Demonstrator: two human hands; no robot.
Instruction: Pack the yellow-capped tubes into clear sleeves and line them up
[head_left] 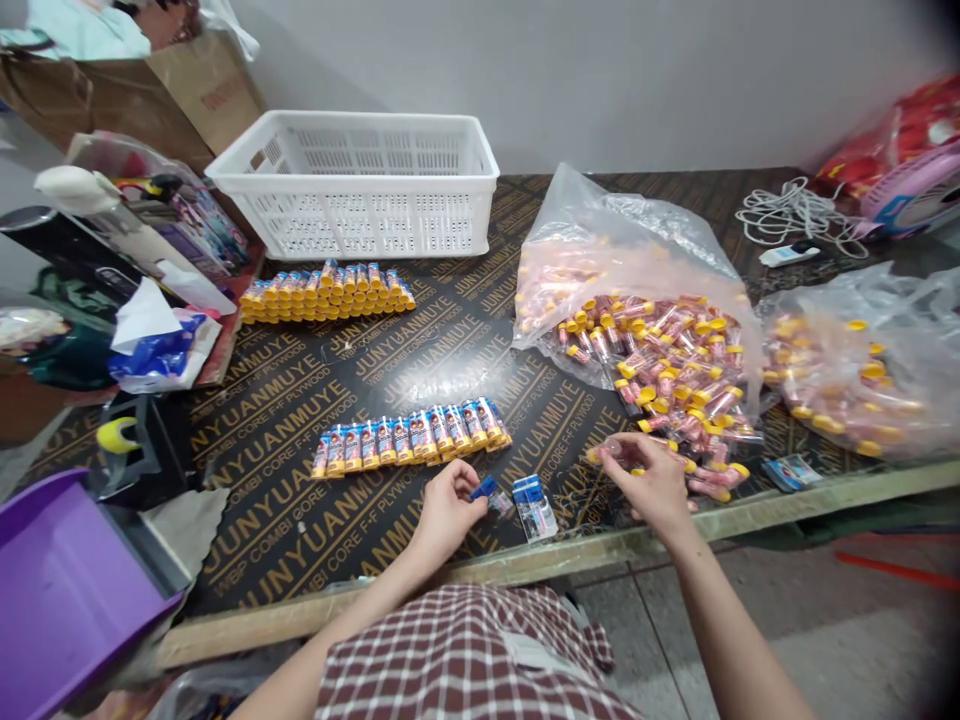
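My left hand [448,510] pinches a small blue label [491,494] near the table's front edge. Just right of it lies a stack of blue labels [534,508]. My right hand [651,480] is closed on a small yellow-capped tube [604,453] at the near side of a loose pile of pink tubes with yellow caps [679,365], which spills from a clear plastic bag [630,230]. A row of labelled tubes [412,437] lies side by side beyond my left hand. Farther back, more labelled tubes [326,293] are stacked with yellow ends facing me.
A white basket [360,215] stands against the wall. At the right are a second bag of tubes [862,370], a white cable [799,215] and a pink fan [915,190]. A tape dispenser [124,440] and purple dustpan [67,590] are at the left.
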